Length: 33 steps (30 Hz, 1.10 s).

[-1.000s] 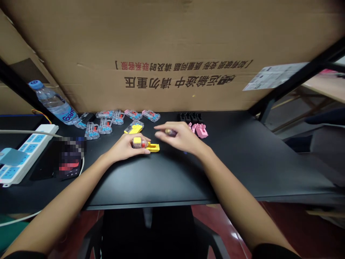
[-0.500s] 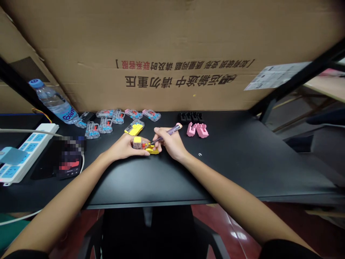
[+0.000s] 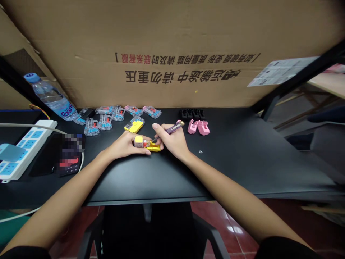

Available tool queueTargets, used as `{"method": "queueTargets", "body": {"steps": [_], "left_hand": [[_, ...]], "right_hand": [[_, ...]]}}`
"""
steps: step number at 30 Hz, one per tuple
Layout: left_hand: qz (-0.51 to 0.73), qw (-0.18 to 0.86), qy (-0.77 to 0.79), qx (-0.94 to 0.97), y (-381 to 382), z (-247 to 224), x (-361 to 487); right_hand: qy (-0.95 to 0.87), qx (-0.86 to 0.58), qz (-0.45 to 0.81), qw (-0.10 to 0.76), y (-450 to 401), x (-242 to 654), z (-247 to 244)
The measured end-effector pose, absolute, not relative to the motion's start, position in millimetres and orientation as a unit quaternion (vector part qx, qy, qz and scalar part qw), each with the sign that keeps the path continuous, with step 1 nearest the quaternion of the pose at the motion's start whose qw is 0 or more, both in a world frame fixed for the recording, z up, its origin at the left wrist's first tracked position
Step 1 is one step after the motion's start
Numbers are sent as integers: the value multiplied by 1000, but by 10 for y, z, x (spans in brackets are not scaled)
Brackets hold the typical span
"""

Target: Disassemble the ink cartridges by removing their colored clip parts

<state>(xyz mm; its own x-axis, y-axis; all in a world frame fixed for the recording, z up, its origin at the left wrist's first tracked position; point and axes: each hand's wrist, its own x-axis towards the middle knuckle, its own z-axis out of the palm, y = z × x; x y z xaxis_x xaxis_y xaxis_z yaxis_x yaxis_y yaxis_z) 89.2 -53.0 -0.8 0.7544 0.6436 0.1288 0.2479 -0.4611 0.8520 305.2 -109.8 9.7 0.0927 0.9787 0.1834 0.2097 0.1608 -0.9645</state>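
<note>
My left hand point(image 3: 124, 146) is closed around a small clear and yellow device point(image 3: 138, 141), just above the black table. A screwdriver-like tool point(image 3: 174, 127) is pinched in my right hand point(image 3: 174, 141), its thin tip reaching down to the device's right end. That end has a yellow open part point(image 3: 154, 148), which the fingertips of my right hand touch. Behind my hands lies another clear and yellow device point(image 3: 134, 125). Several clear devices with blue and red insides point(image 3: 105, 122) rest to its left and behind it.
Pink parts point(image 3: 203, 127) and black parts point(image 3: 192, 114) sit at the back, right of my hands. A small clip point(image 3: 200, 151) lies nearer. On the left are a bottle point(image 3: 55, 100), a power strip point(image 3: 25, 151) and a phone point(image 3: 69, 165). A cardboard sheet point(image 3: 161, 36) stands behind.
The tool in my right hand has tilted slightly, and its handle end sits a little higher and farther right. The whole view has shifted slightly. Both hands keep their holds.
</note>
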Motion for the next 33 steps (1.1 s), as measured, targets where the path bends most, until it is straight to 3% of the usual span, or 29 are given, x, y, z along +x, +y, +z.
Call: {"method": "queueTargets", "body": {"steps": [8, 19, 29, 33], "left_hand": [[192, 550, 258, 771, -520, -37, 922], [220, 526, 241, 785, -543, -78, 954], [235, 491, 278, 792, -483, -102, 921], [236, 462, 282, 807, -441, -104, 888]], "right_hand": [[-660, -476, 398, 423, -1072, 3174, 163], [-556, -511, 472, 455, -904, 3117, 100], [-585, -499, 396, 502, -1043, 3162, 160], [-630, -467, 408, 467, -1042, 3172, 122]]}}
